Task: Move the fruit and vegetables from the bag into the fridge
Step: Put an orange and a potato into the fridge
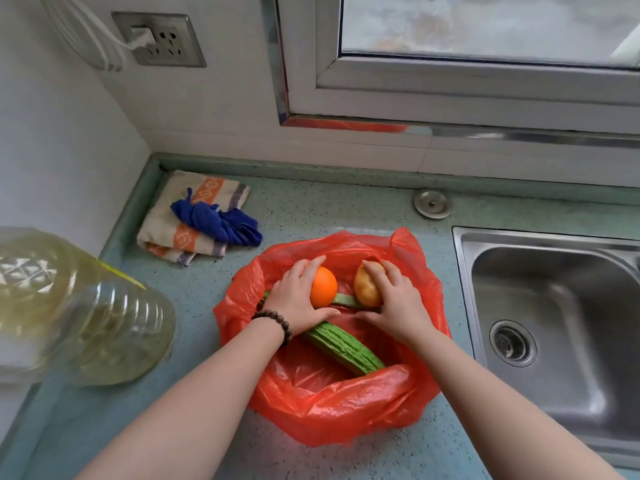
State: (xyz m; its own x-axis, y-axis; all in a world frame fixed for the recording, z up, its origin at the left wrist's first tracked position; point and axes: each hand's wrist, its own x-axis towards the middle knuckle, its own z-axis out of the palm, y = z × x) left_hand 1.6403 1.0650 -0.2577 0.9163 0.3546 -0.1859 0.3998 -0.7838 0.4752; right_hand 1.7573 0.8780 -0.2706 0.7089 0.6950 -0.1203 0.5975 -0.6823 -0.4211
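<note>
Red plastic bag lies spread wide open on the speckled green countertop, just left of the stainless steel sink. Both hands are inside its mouth. The left hand, with a dark bead bracelet at the wrist, curls its fingers and thumb round an orange. The right hand grips a yellowish-brown potato from the right side, fingers laid over its top. Orange and potato sit near each other toward the far side of the bag, with a small gap between them. A ridged green bitter gourd lies diagonally in the bag under the left hand and wrist, its near end running toward the bag's front edge; another strip of green shows between the orange and the potato. Left of the bag, a large clear oil jug rests on its side. Behind it, a folded striped cloth sits near the back corner with a blue rag on top. A white plug sits in the wall socket above.
</note>
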